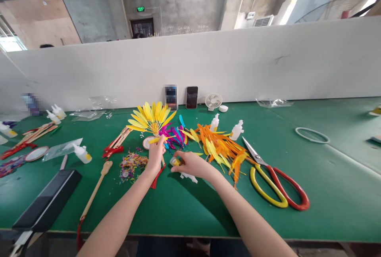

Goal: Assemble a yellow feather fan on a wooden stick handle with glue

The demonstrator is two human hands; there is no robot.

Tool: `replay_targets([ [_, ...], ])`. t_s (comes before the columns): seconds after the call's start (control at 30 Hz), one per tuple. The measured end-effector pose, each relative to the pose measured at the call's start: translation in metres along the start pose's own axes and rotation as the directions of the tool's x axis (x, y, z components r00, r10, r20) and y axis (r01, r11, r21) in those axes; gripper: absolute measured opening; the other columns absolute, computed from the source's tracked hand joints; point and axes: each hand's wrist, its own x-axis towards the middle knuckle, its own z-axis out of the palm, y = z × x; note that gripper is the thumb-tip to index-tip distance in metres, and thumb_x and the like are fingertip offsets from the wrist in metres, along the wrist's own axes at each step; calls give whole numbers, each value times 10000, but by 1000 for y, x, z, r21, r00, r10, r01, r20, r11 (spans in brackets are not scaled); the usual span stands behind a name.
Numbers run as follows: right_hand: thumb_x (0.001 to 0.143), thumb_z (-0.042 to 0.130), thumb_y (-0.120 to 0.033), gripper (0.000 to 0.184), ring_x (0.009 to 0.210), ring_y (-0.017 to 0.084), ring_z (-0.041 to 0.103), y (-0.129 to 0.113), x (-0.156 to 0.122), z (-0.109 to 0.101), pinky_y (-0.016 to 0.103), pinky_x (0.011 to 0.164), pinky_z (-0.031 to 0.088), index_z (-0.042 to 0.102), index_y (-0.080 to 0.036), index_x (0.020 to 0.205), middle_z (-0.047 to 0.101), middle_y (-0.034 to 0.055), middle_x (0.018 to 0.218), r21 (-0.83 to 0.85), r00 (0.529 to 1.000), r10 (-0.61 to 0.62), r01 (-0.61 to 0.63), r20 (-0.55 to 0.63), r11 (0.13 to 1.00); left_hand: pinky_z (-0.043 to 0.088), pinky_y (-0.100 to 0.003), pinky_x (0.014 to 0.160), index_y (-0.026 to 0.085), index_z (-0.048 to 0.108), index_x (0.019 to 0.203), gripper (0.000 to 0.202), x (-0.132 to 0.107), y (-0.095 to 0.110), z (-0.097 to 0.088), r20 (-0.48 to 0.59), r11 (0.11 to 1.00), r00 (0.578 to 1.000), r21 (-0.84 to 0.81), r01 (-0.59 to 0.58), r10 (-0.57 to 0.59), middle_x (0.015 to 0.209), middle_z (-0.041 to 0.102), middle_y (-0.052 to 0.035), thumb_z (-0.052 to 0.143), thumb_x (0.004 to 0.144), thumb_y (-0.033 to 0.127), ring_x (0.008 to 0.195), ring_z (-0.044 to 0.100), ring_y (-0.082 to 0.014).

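My left hand (156, 156) is closed around the stick of a feather fan (153, 118), whose yellow feathers spread upward. A loose yellow feather (155, 140) lies across the fan's base, by my left thumb. A red tassel (157, 177) hangs below this hand. To its right, my right hand (190, 164) has its fingers curled round a small white glue bottle (175, 162) with a yellow label, low over the table. Just under that hand is a white plastic piece (189, 177), partly covered. Purple and blue feathers (174, 135) lie behind both hands.
Orange and yellow feathers (217, 144) are heaped on the right, beside large scissors (269, 173) and more glue bottles (236, 130). Colourful scraps (132, 163), a wooden stick (97, 187) and a black box (47, 199) lie left. Phones (192, 97) and a small fan (213, 101) stand by the partition.
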Motion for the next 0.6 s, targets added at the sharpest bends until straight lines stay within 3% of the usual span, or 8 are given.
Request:
replay_targets([
  [0.1, 641, 645, -405, 248, 445, 122, 412, 0, 2, -2, 226, 459, 236, 567, -208, 769, 446, -54, 460, -50, 999, 27, -28, -17, 998, 194, -197, 381, 169, 422, 534, 303, -2, 0, 0, 20, 1000, 1000, 29, 0, -1, 424, 260, 88, 589, 630, 403, 372, 244, -34],
  [0.2, 715, 559, -413, 229, 466, 129, 416, -2, 4, -4, 233, 462, 256, 554, -193, 778, 456, -36, 502, -66, 989, 45, -54, -141, 996, 213, -200, 400, 159, 452, 548, 293, -3, -1, -1, 53, 997, 999, 79, -8, 4, 440, 288, 77, 576, 650, 404, 392, 268, -38],
  [0.33, 741, 513, -326, 222, 533, 140, 460, -5, 5, -5, 238, 493, 320, 552, -198, 918, 502, -6, 626, -66, 920, -36, 11, -390, 998, 207, -208, 407, 163, 448, 547, 295, -6, -3, 0, 117, 992, 993, 123, -16, 2, 435, 274, 79, 579, 652, 406, 396, 264, -45],
  [0.47, 754, 491, -274, 223, 637, 166, 517, -6, 5, 0, 255, 544, 378, 583, -203, 944, 546, 44, 738, -165, 864, -159, 90, -477, 982, 230, -212, 424, 163, 448, 519, 288, -10, -5, 4, 181, 983, 982, 165, -79, 48, 435, 300, 69, 600, 643, 373, 421, 306, -56],
  [0.6, 779, 480, -282, 176, 709, 181, 545, -2, 6, 5, 253, 556, 403, 603, -200, 874, 563, 62, 751, -277, 800, -266, 131, -537, 952, 265, -211, 441, 155, 491, 528, 256, -15, -5, 7, 157, 984, 986, 155, -88, 63, 458, 357, 57, 641, 610, 345, 464, 364, -71],
])
